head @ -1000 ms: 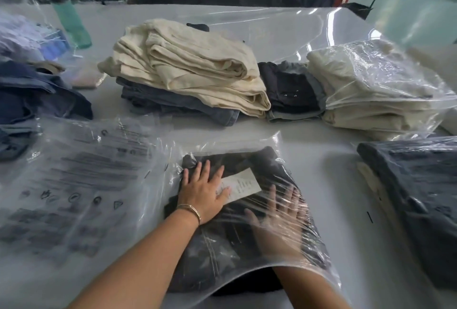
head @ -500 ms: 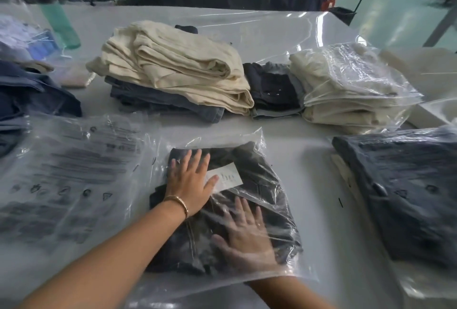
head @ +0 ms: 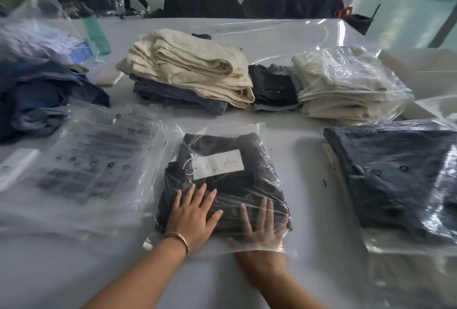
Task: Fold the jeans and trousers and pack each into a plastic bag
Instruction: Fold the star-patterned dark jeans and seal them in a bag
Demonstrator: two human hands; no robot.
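Both hands have slid back toward the bag's open end, left hand (head: 191, 217) flat on top with fingers spread, right hand (head: 259, 228) spread inside the plastic bag (head: 272, 133), leaving the dark folded jeans (head: 235, 185) seated mid-desk, ready for sealing.

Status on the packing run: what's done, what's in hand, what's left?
Done: bagged cream trousers and bagged dark jeans on the right. In hand: dark jeans inside a plastic bag, left hand flat on top, right hand under the film. Left: unbagged cream and denim stack, empty bags.
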